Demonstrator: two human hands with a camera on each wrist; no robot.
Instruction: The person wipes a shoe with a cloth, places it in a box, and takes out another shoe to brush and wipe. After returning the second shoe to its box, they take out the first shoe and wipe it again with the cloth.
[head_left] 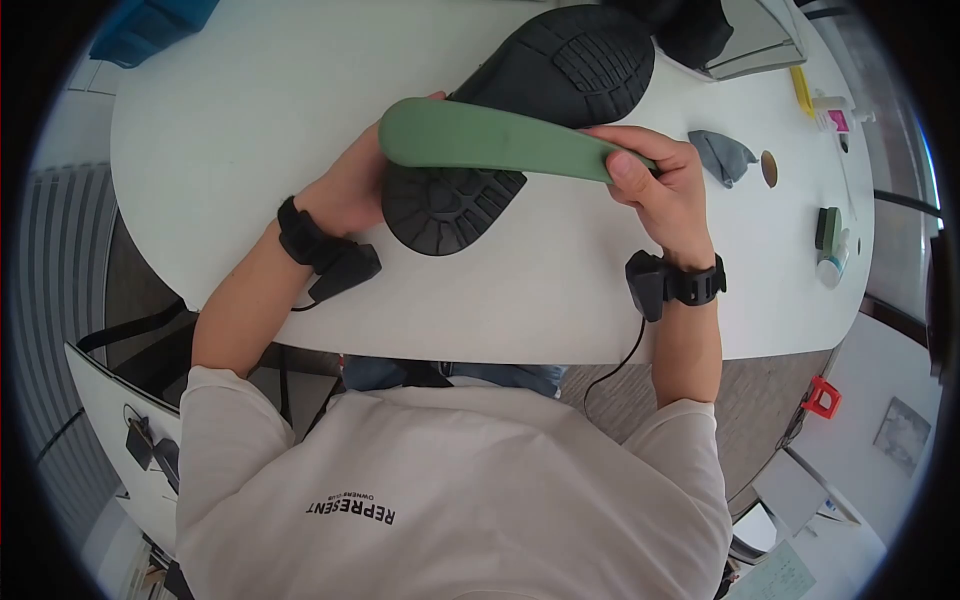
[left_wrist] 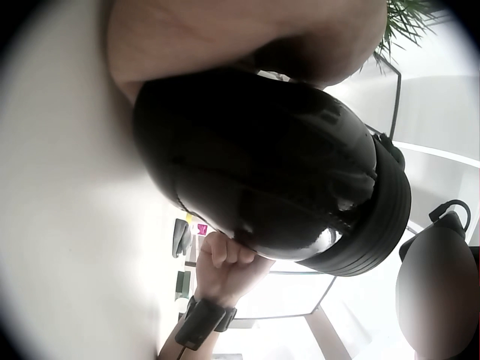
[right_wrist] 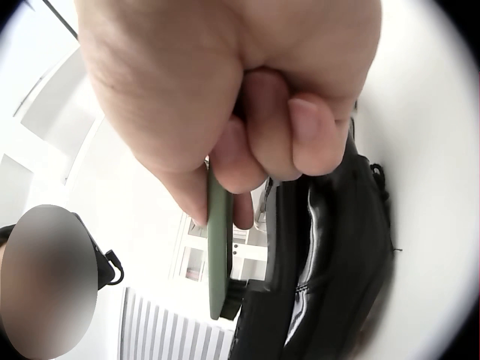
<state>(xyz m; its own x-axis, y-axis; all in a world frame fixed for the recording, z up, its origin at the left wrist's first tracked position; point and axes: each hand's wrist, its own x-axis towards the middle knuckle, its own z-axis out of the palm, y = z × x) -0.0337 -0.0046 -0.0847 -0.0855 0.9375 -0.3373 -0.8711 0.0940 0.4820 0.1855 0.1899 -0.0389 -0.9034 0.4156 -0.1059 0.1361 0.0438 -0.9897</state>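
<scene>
From the head view, one black leather shoe (head_left: 600,65) is held sole up above the table (head_left: 250,120). The left hand (head_left: 350,190) grips it from the left side, most of its fingers hidden behind the shoe. Over the sole lies a long green-backed brush (head_left: 500,140); the right hand (head_left: 660,195), right of the shoe's heel, pinches its narrow end between thumb and fingers. Further right of the shoe are one grey cloth (head_left: 722,157), one small bottle (head_left: 832,268) and what looks like a second, smaller green brush (head_left: 834,230). So: two hands, one shoe clearly seen, seemingly two brushes.

The left wrist view shows the shoe's glossy rounded end under the left palm; whether the fingertips are together cannot be told. The right hand appears beyond the shoe.

In the right wrist view, thumb and forefinger clamp the brush, the other fingers curled; dark bristles (right_wrist: 235,294) appear to touch the sole's edge. The step looks like brushing the sole; the next move probably calls for strokes along the tread, with the shoe steady.
</scene>
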